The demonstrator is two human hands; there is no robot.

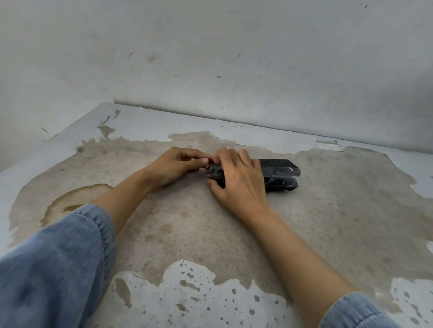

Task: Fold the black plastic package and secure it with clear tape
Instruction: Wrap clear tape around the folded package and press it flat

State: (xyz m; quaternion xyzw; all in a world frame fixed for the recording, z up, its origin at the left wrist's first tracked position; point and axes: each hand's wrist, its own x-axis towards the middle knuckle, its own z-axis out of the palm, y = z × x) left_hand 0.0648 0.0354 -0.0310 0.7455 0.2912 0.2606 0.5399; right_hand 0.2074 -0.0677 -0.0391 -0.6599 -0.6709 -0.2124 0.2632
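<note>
Two hands work at one end of the black plastic package (282,173), which lies near the middle of the worn table (340,225), on the bare patch where the paint has gone. The package already looks folded. It shows as a long, compact bundle with a seam running along its right half, so the folding seems largely done.

The right hand (240,181) grips the package's left half, fingers curled over the top and thumb against the near side, holding the bundle down on the table. The left hand (179,165) meets it at the crumpled left end, with thumb and fingertips drawn together in a pinch on that end (whether they also hold a strip of clear tape is too small to tell).

No tape roll is in view, and no tape can be made out on the plastic. In my judgement, tucking this last end is the step in hand, and the taping is mostly or wholly left to do.
</note>
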